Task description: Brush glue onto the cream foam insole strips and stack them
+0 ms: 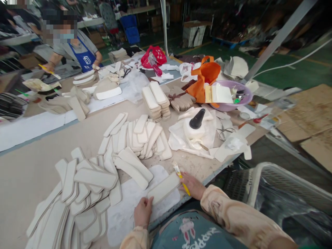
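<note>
My left hand (143, 211) rests at the near table edge with its fingers curled, thumb pressing the near end of a long cream strip (164, 187) that lies on a white sheet (129, 204). My right hand (192, 185) is closed round a yellow-handled brush (181, 177), whose tip sits at the strip's far end. Fanned piles of similar cream strips lie to the left (77, 193) and in the middle of the table (140, 136).
A glue pot with a black cap (196, 121) stands on white sheets beside scissors (225, 132). Behind are stacked strips (157, 100), an orange bag (206, 77) and a purple basin (245, 98). Another person in a blue apron (77, 52) works at the far left. A plastic crate (272, 183) sits to my right.
</note>
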`<state>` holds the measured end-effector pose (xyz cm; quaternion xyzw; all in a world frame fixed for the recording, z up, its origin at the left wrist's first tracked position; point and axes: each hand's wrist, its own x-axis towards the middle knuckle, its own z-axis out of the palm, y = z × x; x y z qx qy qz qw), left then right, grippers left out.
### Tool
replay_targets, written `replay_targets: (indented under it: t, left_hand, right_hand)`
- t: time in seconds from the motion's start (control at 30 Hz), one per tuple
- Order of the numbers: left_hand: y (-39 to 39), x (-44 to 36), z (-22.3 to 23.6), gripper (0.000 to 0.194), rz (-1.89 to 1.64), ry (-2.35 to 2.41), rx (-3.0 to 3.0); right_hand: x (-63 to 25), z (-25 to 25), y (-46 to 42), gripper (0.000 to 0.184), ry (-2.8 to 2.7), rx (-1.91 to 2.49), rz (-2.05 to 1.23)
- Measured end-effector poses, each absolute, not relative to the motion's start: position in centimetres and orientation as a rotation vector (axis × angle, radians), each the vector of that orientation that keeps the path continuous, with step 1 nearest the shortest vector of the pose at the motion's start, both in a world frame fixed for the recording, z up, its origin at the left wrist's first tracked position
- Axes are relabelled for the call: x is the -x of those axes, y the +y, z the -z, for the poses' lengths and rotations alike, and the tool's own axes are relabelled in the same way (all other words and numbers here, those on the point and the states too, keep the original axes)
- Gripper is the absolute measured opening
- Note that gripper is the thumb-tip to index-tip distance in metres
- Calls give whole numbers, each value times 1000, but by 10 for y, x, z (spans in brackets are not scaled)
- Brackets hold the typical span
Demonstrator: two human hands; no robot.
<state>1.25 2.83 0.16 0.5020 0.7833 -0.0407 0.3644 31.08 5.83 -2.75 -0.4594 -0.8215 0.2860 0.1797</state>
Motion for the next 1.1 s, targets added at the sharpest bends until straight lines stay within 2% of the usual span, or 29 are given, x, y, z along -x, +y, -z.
replay_targets:
  t: [0.2, 0.37, 0.5, 0.77, 0.93, 1.03, 1.1]
  left_hand:
    - [30, -16, -4, 24, 81, 2070, -1247]
    - [34, -24, -11, 31, 75, 2127, -1225]
    - [38, -27, -14, 29, 54, 2143, -1188]
    - [37, -32, -20, 22, -295, 2133, -1085]
    - [34, -42, -59, 32, -612, 1842, -1042]
    - [42, -48, -105, 36, -723, 1667, -1075]
    - [52, -52, -143, 32, -795, 1547, -1091]
  right_hand:
    - [-330, 33, 61, 17, -2305, 1340, -815]
    - [-328, 32, 62, 16, -2274, 1330, -874]
    - [-327, 26, 66, 17, -2252, 1340, -913]
    - [-325, 8, 69, 13, -2086, 1386, -942]
    - [-333, -23, 67, 12, -1895, 1404, -932]
    - [-332, -51, 72, 20, -1799, 1398, -952]
    - [-325, -73, 79, 25, -1720, 1333, -1019]
